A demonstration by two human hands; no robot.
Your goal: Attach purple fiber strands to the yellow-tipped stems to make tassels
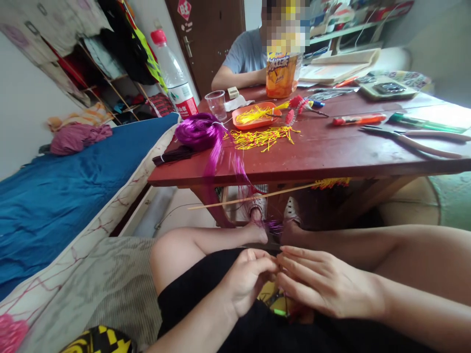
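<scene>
Above my lap, my left hand (247,280) is closed in a pinch, thumb against the fingers. My right hand (326,282) meets it at the fingertips, its fingers fairly straight and bent in toward the pinch, its thumb hidden. Whatever thin piece lies between the fingertips is too small to name. Beneath the hands, a yellowish item with a bright green bit (280,312) shows partly on the black clothing. Beyond them, a thin wooden stick (239,200) with a yellow strand bundle (331,183) at one end extends just below the table edge.
The red-brown table (316,159) carries purple fibre (200,130), yellow wire strands (263,138), an orange tray (253,124), pliers (412,139), a cutter (358,119) and a plastic cup (216,104). A person (241,59) sits opposite behind a tea bottle (281,76). A bed (84,181) is at left.
</scene>
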